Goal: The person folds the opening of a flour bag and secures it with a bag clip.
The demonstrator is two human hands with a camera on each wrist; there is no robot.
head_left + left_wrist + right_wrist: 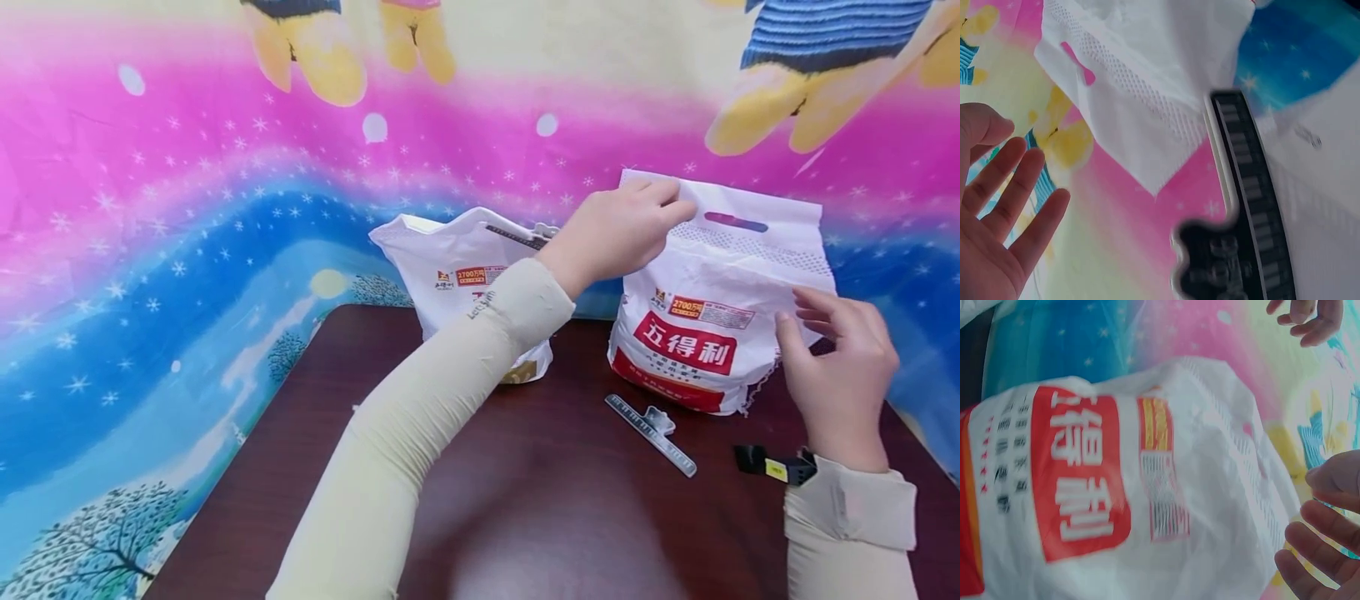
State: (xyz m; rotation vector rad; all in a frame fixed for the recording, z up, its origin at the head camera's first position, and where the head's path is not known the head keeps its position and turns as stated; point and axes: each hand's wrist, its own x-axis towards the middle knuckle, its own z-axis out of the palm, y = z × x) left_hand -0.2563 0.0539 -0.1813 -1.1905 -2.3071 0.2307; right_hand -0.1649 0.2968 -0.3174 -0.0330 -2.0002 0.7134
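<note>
A white plastic bag with red labels [686,346] stands upright on the table, its top with the oval handle slot [737,222] unfolded. My left hand [618,229] is near its upper left corner; in the left wrist view that hand [1004,212] has its fingers spread, apart from the bag top [1129,81]. Beside the bag's right side is my right hand [843,375], fingers loosely bent; the right wrist view shows this hand [1329,531] close to the bag's top edge, holding nothing. A metal ruler clip [651,433] lies on the table before the bag.
To the left, partly behind my left forearm, stands a second white bag [442,287] with a ruler clip [517,237] across its folded top. The dark wooden table [555,517] meets a colourful printed backdrop [225,217]. A black strap [772,467] sticks out at my right wrist.
</note>
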